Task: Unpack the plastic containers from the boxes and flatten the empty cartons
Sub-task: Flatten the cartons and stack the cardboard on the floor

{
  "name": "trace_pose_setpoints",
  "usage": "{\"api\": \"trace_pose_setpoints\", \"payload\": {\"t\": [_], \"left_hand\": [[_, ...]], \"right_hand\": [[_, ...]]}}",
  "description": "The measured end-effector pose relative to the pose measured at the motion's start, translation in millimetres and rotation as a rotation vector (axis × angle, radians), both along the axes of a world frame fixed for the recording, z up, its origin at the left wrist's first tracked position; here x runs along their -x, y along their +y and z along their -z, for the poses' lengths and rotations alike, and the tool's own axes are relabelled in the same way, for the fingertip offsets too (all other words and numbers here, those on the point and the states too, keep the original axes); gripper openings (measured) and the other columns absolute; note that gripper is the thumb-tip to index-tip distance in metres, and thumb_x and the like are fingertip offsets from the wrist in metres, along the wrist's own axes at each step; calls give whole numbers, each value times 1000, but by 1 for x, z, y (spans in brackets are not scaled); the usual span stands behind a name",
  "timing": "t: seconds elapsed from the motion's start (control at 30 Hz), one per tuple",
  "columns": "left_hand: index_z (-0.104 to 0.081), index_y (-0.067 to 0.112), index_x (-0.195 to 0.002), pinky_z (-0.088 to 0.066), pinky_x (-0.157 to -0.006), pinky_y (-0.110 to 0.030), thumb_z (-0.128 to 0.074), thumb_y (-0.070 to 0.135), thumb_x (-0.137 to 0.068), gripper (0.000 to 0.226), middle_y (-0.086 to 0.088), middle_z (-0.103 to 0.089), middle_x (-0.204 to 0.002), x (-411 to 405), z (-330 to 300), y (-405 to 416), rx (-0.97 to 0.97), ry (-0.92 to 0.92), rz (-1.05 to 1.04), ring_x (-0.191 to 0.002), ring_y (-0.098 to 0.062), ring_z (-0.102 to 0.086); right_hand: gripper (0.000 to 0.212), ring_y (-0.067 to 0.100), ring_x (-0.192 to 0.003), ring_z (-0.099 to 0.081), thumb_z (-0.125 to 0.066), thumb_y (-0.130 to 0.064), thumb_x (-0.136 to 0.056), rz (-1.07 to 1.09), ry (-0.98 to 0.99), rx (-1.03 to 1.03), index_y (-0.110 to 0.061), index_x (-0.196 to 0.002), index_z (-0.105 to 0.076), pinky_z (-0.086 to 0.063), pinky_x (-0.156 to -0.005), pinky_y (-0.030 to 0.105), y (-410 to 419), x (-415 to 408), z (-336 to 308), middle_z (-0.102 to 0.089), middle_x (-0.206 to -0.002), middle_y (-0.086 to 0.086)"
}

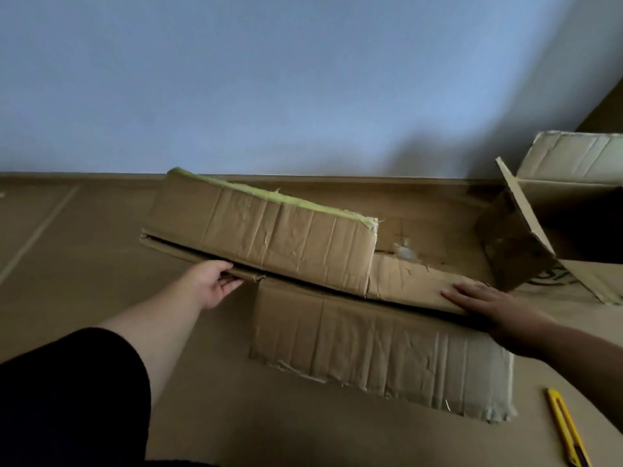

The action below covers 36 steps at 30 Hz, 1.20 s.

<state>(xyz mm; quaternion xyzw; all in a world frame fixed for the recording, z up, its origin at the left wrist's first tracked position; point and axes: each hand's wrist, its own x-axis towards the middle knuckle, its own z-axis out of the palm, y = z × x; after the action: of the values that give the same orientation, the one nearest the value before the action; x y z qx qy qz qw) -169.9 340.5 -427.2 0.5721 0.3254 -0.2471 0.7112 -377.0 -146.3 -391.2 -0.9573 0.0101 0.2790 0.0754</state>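
Note:
A flattened brown carton [269,237] lies on the cardboard-covered floor in the middle, one flap with a yellow-green taped edge raised toward the wall and another flap [381,352] spread flat toward me. My left hand [215,281] grips the carton's left lower edge, fingers curled under it. My right hand [488,305] lies flat, palm down, on the carton's right end, pressing it. An open carton [556,210] stands at the right, its inside dark. No plastic containers show.
A yellow utility knife [568,429] lies on the floor at the bottom right. A pale blue wall [269,79] runs along the back. Sheets of cardboard [67,264] cover the floor at the left.

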Motion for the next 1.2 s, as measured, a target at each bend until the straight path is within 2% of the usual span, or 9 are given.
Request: {"api": "trace_pose_setpoints", "payload": {"t": [0.17,0.23,0.33,0.47,0.6,0.77,0.9,1.0,1.2], "left_hand": [[-55,0,-94,-45,-97,-45,-45,0,-100,11,-28,-54,-132,15,10,14,-81,40,100,-107,-34,-61],[-55,-2,-112,-44,-102,-46,-44,4,-102,16,-29,-48,-140,18,10,17,-146,58,154,-111,-36,-60],[-41,2,-142,-48,-99,-44,-44,17,-104,41,-30,-47,-141,23,8,20,-301,137,315,-122,-42,-56],[-24,0,-151,-52,-87,-46,-46,35,-103,63,-28,-47,-142,20,4,25,-432,232,464,-114,-43,-61],[-30,3,-149,-55,-82,-46,-46,38,-103,60,-25,-49,-140,14,2,22,-489,126,491,-99,-38,-64],[-41,0,-140,-55,-90,-50,-51,35,-101,54,-24,-56,-130,17,2,22,-626,31,590,-103,-37,-65],[-58,6,-112,-60,-78,-43,-56,33,-98,31,-13,-67,-99,13,3,25,-993,-101,864,-80,-28,-66],[-68,11,-102,-54,-80,-33,-62,37,-93,28,-6,-69,-99,11,3,25,-1279,-225,1081,-89,-25,-64],[-62,16,-116,-46,-87,-27,-70,41,-87,39,-4,-64,-122,19,29,14,-1272,-161,1471,-111,-23,-59]], "right_hand": [[83,13,-147,18,-49,-39,-100,-65,50,-22,-77,-129,19,-10,-122,47,-5,2,20,21,-154,-25],[82,15,-146,22,-52,-45,-97,-55,74,-19,-77,-130,16,-9,-121,50,-6,-1,23,24,-152,-25],[86,20,-145,28,-57,-42,-96,-63,93,10,-73,-135,12,-9,-120,53,-1,-6,28,30,-148,-24],[91,29,-148,24,-60,-35,-96,-74,103,137,-55,-147,13,-17,-121,50,14,-6,41,32,-158,-7],[92,28,-151,14,-58,-27,-98,-40,114,145,-47,-150,14,-21,-119,47,28,-10,51,25,-162,0],[89,24,-153,2,-58,-27,-97,-91,174,107,-42,-154,8,-18,-120,41,47,-22,59,11,-165,-2],[80,20,-152,-13,-56,-37,-98,-146,228,96,-39,-156,-1,-21,-120,35,58,-26,63,-6,-166,-2],[78,21,-150,-21,-57,-39,-97,-174,288,109,-37,-157,-6,-26,-118,37,73,-26,62,-11,-166,-3],[77,23,-144,-33,-57,-41,-96,-246,461,92,-38,-156,-10,-33,-114,42,112,3,74,-19,-164,-3]]}}
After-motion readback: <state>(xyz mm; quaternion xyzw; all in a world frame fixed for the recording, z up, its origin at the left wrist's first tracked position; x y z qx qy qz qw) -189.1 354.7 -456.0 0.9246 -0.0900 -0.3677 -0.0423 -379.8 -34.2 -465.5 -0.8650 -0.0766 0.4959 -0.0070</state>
